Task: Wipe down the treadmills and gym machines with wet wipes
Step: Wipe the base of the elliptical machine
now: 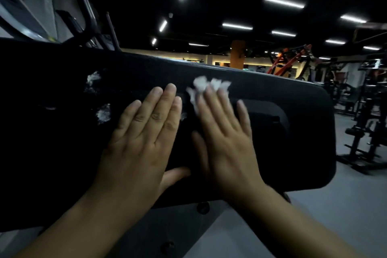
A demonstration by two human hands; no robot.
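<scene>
White flecks cling to the left part of the black pad of a gym machine. The left hand lies flat on the pad, fingers straight and together, holding nothing. Just right of it the right hand – blurred – presses a white wet wipe under straight fingers, its crumpled edge poking out past the fingertips. Far right stand an orange machine and black racks.
</scene>
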